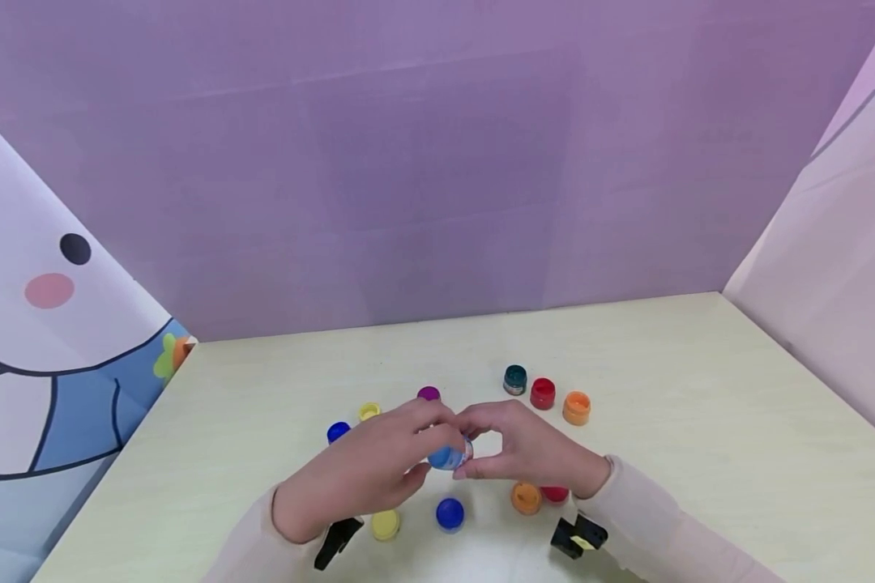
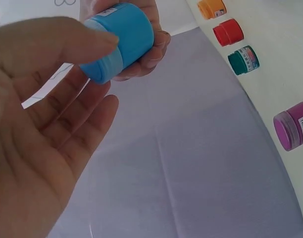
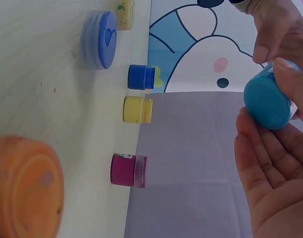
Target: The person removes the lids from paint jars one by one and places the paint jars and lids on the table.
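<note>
A light blue paint jar (image 1: pixel 446 459) is held between both hands above the table. My right hand (image 1: pixel 528 444) grips the jar's body, thumb on one side and fingers on the other. The left hand (image 1: pixel 386 457) has its thumb and fingers on the lid (image 2: pixel 104 67), which sits on the jar and has a clear rim. In the right wrist view the jar's blue base (image 3: pixel 268 101) faces the camera. A dark blue lid (image 1: pixel 450 513) lies on the table below the hands, and a purple jar (image 1: pixel 428 393) stands behind them.
Open green (image 1: pixel 514 380), red (image 1: pixel 543 393) and orange (image 1: pixel 577 408) jars stand at the back right. Orange (image 1: pixel 527 498) and red (image 1: pixel 555 494) lids lie nearer. To the left are a blue jar (image 1: pixel 338 431), a yellow jar (image 1: pixel 369 410) and a yellow lid (image 1: pixel 386 525).
</note>
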A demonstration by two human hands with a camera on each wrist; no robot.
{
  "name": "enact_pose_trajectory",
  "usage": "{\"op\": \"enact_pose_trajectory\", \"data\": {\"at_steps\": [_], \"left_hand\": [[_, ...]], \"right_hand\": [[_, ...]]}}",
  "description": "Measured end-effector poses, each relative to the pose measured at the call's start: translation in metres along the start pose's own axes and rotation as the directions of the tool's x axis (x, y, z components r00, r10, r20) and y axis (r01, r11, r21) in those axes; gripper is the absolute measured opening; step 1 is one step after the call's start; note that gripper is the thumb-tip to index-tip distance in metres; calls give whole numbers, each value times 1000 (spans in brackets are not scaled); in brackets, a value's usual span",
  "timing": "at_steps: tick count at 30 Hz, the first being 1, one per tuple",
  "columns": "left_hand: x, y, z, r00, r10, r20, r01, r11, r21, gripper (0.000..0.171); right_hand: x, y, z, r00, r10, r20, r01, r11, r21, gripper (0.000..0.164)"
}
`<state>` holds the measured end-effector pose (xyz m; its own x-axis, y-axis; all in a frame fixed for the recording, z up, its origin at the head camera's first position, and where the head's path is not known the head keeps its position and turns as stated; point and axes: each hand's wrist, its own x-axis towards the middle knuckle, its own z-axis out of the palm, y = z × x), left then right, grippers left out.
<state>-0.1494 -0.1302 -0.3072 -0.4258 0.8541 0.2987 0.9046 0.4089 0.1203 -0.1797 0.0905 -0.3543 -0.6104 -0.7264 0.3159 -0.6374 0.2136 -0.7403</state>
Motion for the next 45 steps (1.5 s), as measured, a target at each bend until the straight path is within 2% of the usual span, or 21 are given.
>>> {"op": "enact_pose_trajectory", "data": {"at_steps": [5, 8, 11, 14, 17, 22, 25, 27, 29, 31, 34, 36, 37, 39, 41, 45], "left_hand": [[0, -2, 1, 999, 25, -31, -25, 1000, 9, 42], [0, -3, 3, 995, 51, -85, -50, 999, 20, 38], [0, -5, 5, 989, 43, -139, -38, 998, 43, 30], [0, -4, 5, 989, -34, -143, 40, 998, 38, 24], [0, -2, 4, 984, -149, -102, 151, 989, 7, 27], [3, 1, 4, 950, -310, -40, 309, 951, -26, 30], [4, 2, 5, 928, -371, -12, 370, 928, -48, 31], [4, 3, 4, 920, -391, 0, 390, 919, -54, 33], [3, 2, 4, 926, -377, -19, 376, 925, -49, 36], [2, 0, 3, 947, -320, -45, 318, 947, -30, 40], [-1, -3, 2, 985, -152, -81, 154, 988, 17, 48], [-1, -4, 1, 997, -38, -72, 41, 999, 32, 48], [-1, -4, 1, 998, 7, -64, -5, 999, 37, 49], [-1, -3, 1, 997, 58, -48, -56, 997, 44, 49], [0, -3, 1, 996, 77, -38, -75, 996, 50, 49], [1, -3, 2, 993, 97, -61, -92, 993, 79, 45]], "right_hand": [[0, 1, 0, 1000, -9, 5, 9, 1000, 4, 38], [-1, 1, 0, 1000, -10, 1, 10, 1000, 1, 37], [-1, 2, 0, 1000, -20, -5, 20, 1000, -3, 37], [0, 2, 0, 1000, -18, 1, 18, 1000, -4, 38], [-1, 2, 0, 1000, -5, 9, 5, 1000, -1, 40], [-1, 2, 1, 1000, -12, 14, 12, 1000, -2, 38], [-1, 1, 1, 1000, -6, 21, 6, 1000, -7, 35], [-1, 0, 1, 1000, 8, 22, -8, 1000, -9, 35], [-1, 0, 0, 1000, 11, 21, -11, 1000, -17, 35], [-1, 0, 0, 1000, 6, 16, -6, 1000, -27, 36], [-1, 0, -1, 1000, 0, 7, 0, 999, -40, 37], [-2, 0, -1, 1000, 5, 3, -5, 999, -39, 37], [-2, 0, -1, 1000, 9, 3, -9, 999, -38, 36], [-2, 0, -1, 1000, 16, 3, -16, 999, -34, 34], [-2, 0, -1, 1000, 13, 3, -13, 1000, -27, 34], [-2, 0, -1, 1000, 10, 4, -9, 1000, -21, 38]]}}
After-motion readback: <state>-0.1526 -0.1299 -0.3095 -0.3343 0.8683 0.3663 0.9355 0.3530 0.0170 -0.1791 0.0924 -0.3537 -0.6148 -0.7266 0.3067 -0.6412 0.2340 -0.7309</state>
